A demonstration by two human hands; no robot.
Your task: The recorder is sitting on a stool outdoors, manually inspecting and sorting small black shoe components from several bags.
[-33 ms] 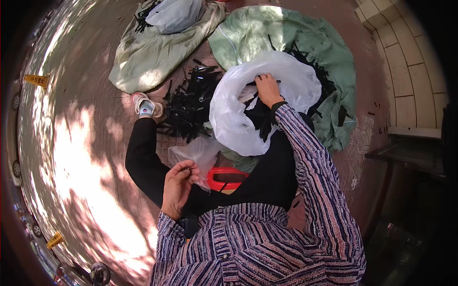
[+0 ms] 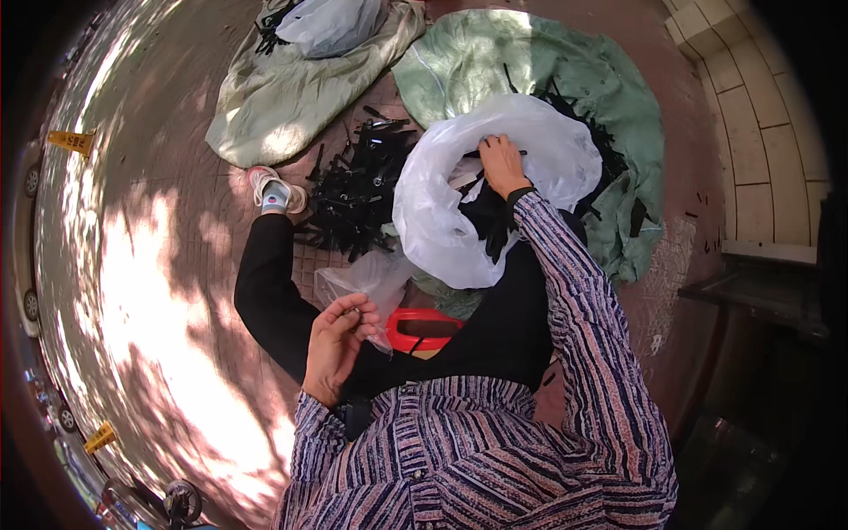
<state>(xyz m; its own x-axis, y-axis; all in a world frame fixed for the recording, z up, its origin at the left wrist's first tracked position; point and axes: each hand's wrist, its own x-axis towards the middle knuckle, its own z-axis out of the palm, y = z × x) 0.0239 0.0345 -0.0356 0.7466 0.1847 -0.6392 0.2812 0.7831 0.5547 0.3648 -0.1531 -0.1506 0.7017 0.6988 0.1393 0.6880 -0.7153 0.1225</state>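
Note:
A large white plastic bag (image 2: 427,208), its rim rolled open, stands in front of me with black strip-like pieces (image 2: 491,216) inside. Over its opening, my right hand (image 2: 503,165) has its fingers closed on a thin black strip, whose ends show on both sides of the fingers. My left hand (image 2: 336,343) is raised above my left thigh, palm up, with fingers curled in a pinch. Something small and dark shows at its fingertips, too small to name. Just beyond it lies a clear plastic bag (image 2: 364,281).
Left of the white bag is a heap of black pieces (image 2: 353,190). A green woven sack (image 2: 477,53) spreads beneath and behind, with more pieces; a pale sack (image 2: 309,106) bears another plastic bag (image 2: 331,26). A red plastic frame (image 2: 426,329) sits between my legs.
The view has shifted very slightly, so the scene sits a little farther right. Both hands keep nearly the same pose.

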